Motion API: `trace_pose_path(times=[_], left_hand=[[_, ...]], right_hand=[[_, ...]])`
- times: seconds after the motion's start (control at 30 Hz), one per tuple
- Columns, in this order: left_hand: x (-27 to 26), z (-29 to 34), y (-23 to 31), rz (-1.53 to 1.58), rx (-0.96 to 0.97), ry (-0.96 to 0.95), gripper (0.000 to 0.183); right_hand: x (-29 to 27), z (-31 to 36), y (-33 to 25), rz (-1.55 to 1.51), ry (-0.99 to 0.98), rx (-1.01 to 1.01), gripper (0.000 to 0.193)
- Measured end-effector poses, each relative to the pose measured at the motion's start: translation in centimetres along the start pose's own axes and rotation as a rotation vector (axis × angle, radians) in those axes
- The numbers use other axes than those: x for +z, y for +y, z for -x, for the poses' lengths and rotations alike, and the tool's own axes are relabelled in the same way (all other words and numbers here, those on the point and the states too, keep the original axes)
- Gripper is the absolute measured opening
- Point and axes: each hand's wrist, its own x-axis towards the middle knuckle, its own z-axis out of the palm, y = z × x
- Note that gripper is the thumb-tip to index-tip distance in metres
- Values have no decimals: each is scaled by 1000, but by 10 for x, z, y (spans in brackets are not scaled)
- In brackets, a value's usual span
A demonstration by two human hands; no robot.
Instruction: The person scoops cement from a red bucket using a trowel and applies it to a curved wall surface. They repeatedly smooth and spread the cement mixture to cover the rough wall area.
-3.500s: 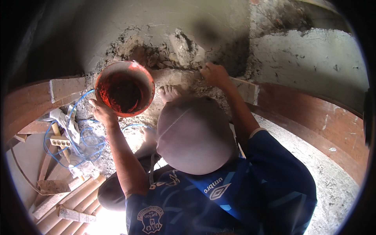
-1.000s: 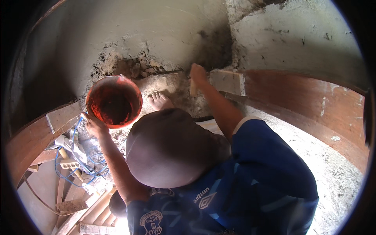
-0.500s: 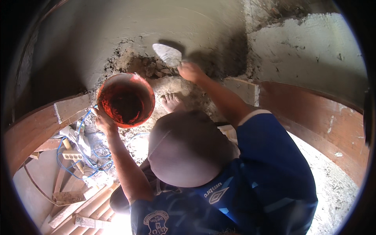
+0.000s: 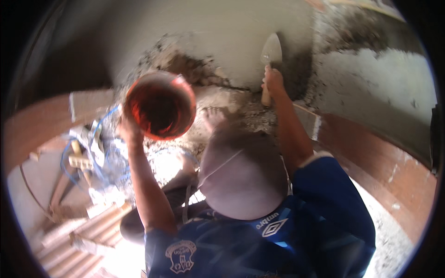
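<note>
Right hand (image 4: 273, 81) wrapped round the handle of a trowel (image 4: 272, 47), blade pointing up at the grey wall (image 4: 222, 28) in the upper middle of the frame, contact uncertain; left hand (image 4: 130, 129), blurred, grips the left side of a red bucket (image 4: 141, 118) left of centre. Step in hand reads as trowel work on the wall, to the right of a broken patch (image 4: 183, 65); next move probably calls for a flat blade and a steady bucket. Bucket's mouth faces the view, dark residue inside, red streaks showing through, depth of contents impossible to tell.
</note>
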Motion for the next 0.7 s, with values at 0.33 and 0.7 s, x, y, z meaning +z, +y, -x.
trace_pose_path(times=[0.33, 0.7], left_hand=[[-43, -27, 31, 712, -561, -99, 70], [-39, -42, 40, 932, -527, -111, 62]], right_hand=[[175, 122, -76, 1303, -831, -927, 29], [208, 149, -27, 1744, -777, -1102, 23]])
